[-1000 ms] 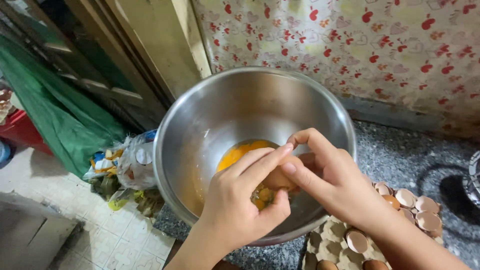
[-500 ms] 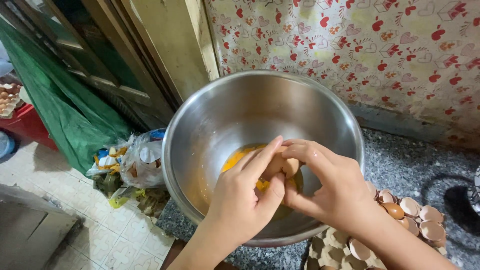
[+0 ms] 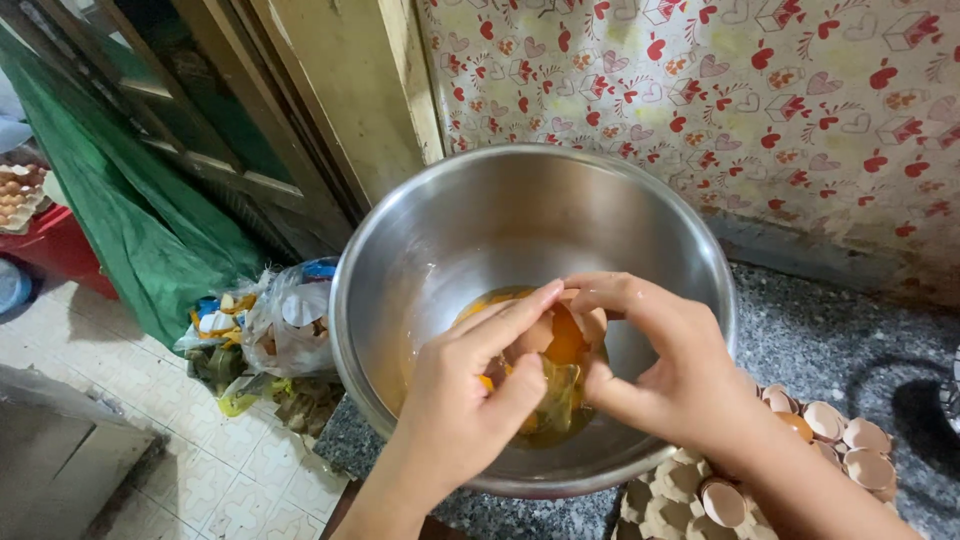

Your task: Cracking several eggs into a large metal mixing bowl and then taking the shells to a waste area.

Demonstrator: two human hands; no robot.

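Observation:
A large steel bowl point(image 3: 470, 215) stands on a speckled grey stone counter point(image 3: 830, 330), with yolks and egg white pooled in its bottom. Over the bowl, my left hand point(image 3: 460, 400) and my right hand point(image 3: 665, 365) grip the two halves of a cracked brown egg point(image 3: 560, 335). The shell is pulled apart, the orange yolk shows between the halves, and clear white hangs down toward the pool.
A cardboard egg tray point(image 3: 680, 490) with empty shells point(image 3: 845, 440) lies at the lower right. A patterned wall covering point(image 3: 720, 90) backs the counter. On the tiled floor to the left are a bag of rubbish point(image 3: 275, 335), a green cloth point(image 3: 130, 220) and another egg tray point(image 3: 20, 190).
The egg was whole between my fingers; now the shell is split open and yolk and white are dropping out. Both hands have stayed over the bowl.

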